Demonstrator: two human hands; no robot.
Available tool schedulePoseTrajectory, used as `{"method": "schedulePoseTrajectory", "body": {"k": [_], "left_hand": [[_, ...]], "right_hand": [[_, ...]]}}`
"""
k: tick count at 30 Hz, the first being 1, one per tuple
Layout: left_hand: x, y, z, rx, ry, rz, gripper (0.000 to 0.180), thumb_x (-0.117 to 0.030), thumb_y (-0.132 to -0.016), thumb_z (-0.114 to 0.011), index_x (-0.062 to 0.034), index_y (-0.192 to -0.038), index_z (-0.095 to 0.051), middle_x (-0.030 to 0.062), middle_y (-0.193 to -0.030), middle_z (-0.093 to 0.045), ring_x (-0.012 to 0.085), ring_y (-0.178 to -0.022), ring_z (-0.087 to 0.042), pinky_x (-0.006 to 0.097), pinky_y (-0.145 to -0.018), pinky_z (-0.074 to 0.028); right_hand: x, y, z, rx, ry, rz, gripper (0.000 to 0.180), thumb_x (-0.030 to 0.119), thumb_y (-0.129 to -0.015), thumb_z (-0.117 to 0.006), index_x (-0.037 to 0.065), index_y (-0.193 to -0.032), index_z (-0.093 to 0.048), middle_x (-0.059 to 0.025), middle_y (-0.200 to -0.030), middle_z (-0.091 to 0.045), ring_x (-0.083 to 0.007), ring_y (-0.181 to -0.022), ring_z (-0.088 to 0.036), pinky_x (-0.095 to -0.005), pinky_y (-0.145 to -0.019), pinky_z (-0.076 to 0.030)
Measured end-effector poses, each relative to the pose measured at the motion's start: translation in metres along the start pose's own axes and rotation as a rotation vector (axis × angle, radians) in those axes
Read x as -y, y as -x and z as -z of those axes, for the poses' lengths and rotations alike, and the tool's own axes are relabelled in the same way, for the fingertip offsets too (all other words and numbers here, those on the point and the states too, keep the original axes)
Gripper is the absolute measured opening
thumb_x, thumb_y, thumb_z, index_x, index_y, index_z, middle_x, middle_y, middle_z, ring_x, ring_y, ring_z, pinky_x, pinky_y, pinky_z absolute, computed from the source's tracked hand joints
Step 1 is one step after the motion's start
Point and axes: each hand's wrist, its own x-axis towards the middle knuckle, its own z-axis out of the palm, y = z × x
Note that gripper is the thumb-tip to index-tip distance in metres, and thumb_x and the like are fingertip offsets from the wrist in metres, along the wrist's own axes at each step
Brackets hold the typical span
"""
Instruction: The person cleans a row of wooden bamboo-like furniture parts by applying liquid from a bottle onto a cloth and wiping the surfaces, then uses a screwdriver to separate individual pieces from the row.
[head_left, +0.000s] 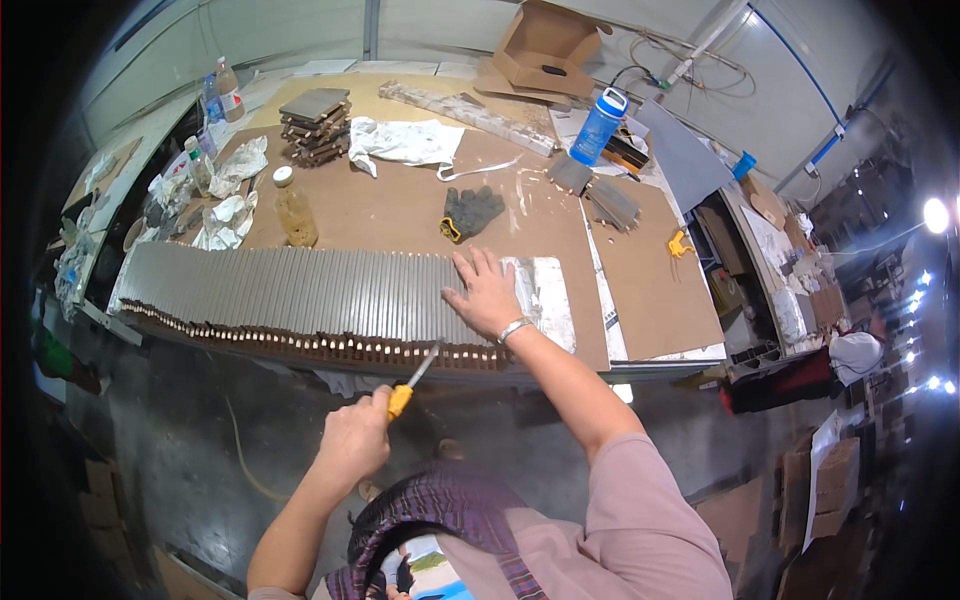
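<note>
Fingers of the left hand (352,440) are closed around the yellow handle of a screwdriver (410,385), whose shaft points toward 1 o'clock and meets the near edge of a long row of grey slats (300,290). Fingers of the right hand (488,295) are spread apart and pressed flat on top of the row, near its right end, at roughly 1 o'clock from the tool tip.

The row of slats lies side by side along the front of the brown worktable (400,215), running from 9 o'clock to 3 o'clock under the right hand. Brown end pieces show along the near edge of the row.

Progress, as a judgement: the tool tip sits close to the right end of the row, so either that end is being worked or nearly the whole length remains; which slats are finished cannot be told.

Behind the row:
- black gloves (471,211) at 12 o'clock from the right hand;
- an amber bottle (295,208) at 10 o'clock;
- a stack of dark tiles (316,124) farther back;
- a blue bottle (598,126) at 1 o'clock.
</note>
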Motion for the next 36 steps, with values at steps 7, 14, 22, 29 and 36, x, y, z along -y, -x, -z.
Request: {"method": "schedulePoseTrajectory", "body": {"k": [7,14,22,29,36], "left_hand": [[0.016,0.007,0.007,-0.031,0.015,0.083,0.041,-0.008,-0.084,-0.060,-0.0053,-0.124,-0.053,0.0198,-0.091,-0.070,0.0404,-0.079,-0.069,0.050,-0.070,-0.054],[0.021,0.024,0.018,-0.043,0.144,0.141,0.042,-0.006,-0.082,-0.061,-0.0072,-0.123,-0.055,0.0199,-0.096,-0.070,0.0420,-0.083,-0.067,0.051,-0.074,-0.053],[0.004,0.018,0.016,-0.039,0.232,0.188,0.048,-0.005,-0.078,-0.063,-0.0112,-0.125,-0.056,0.0196,-0.101,-0.069,0.0429,-0.087,-0.066,0.051,-0.077,-0.052],[0.002,0.012,0.016,0.012,0.280,0.320,0.048,-0.003,-0.077,-0.065,-0.0103,-0.124,-0.057,0.0210,-0.103,-0.069,0.0440,-0.094,-0.065,0.050,-0.082,-0.052],[-0.006,0.006,0.016,-0.013,0.294,0.427,0.048,-0.001,-0.076,-0.068,-0.0079,-0.123,-0.058,0.0240,-0.100,-0.069,0.0456,-0.097,-0.064,0.051,-0.085,-0.050]], "right_hand": [[-0.009,-0.003,-0.011,-0.052,-0.003,0.043,0.066,0.055,-0.096,-0.052,0.014,-0.148,-0.046,-0.0185,-0.153,-0.041,-0.0343,-0.144,-0.034,-0.0608,-0.115,-0.024],[-0.054,-0.053,-0.014,-0.131,-0.159,-0.033,0.056,0.038,-0.094,-0.061,0.013,-0.144,-0.052,-0.0196,-0.145,-0.049,-0.0357,-0.139,-0.040,-0.0523,-0.115,-0.027],[-0.063,-0.149,-0.059,0.276,0.018,-0.088,0.045,0.027,-0.083,-0.065,0.030,-0.128,-0.069,-0.0132,-0.153,-0.040,-0.0416,-0.135,-0.042,-0.0523,-0.113,-0.035],[-0.080,-0.184,-0.085,0.203,-0.211,-0.229,0.037,0.024,-0.077,-0.075,-0.004,-0.100,-0.072,-0.0244,-0.120,-0.066,-0.0423,-0.103,-0.066,-0.0439,-0.092,-0.054],[-0.151,-0.245,0.029,-0.379,-0.453,-0.398,0.035,0.017,-0.072,-0.076,-0.009,-0.093,-0.065,-0.0308,-0.097,-0.067,-0.0447,-0.095,-0.067,-0.0480,-0.084,-0.055]]}}
